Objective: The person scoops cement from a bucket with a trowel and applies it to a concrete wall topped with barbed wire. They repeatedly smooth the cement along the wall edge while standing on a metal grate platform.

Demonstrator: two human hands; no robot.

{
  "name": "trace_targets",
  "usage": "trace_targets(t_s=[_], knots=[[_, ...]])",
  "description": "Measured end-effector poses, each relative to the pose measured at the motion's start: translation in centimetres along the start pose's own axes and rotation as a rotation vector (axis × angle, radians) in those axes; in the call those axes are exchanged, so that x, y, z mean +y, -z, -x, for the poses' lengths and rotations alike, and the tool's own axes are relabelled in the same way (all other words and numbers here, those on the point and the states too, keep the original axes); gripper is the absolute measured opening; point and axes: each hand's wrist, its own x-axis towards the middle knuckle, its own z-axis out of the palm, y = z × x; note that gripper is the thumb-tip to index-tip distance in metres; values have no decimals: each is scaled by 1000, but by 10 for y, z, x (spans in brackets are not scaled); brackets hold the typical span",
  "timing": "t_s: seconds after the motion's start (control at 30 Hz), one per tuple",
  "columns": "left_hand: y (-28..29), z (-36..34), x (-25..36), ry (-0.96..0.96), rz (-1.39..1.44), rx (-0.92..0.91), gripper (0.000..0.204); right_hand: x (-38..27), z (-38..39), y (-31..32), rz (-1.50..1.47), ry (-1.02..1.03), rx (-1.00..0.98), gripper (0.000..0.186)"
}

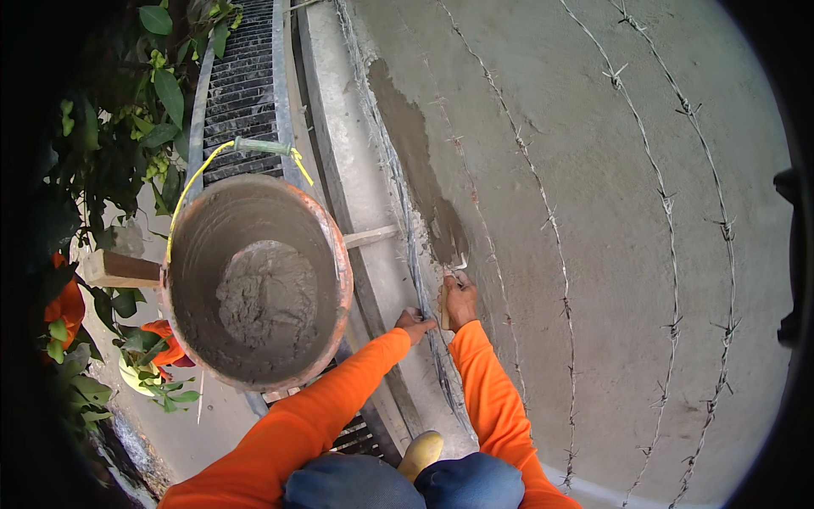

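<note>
My right hand [459, 301] grips a trowel [455, 265] with its small metal blade against the grey rendered wall [636, 356], at the lower end of a darker wet patch [398, 119]. My left hand [411, 327] is closed on the bundle of grey cables [404, 220] running along the pale concrete ledge [335, 102], just left of the trowel. Left of both hands stands an orange-rimmed bucket [339, 271] holding wet grey mortar [267, 297], with a yellow rope handle.
Barbed wire strands [551, 216] run along the wall. A metal grating walkway [242, 85] lies beneath the bucket, beside a timber piece [123, 268]. Leafy branches [161, 93] fill the left edge; below them are people in orange [68, 301]. My yellow boot [421, 450] shows near the bottom.
</note>
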Motion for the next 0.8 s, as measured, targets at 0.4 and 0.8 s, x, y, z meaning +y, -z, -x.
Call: trace_targets(t_s=[0.4,0.8], knots=[[5,4,12,94,-110,-105,67,11,-39,14,184,-219,-146,35],[3,-11,-8,39,-88,-146,58,-9,5,12,214,-48,-78,23]])
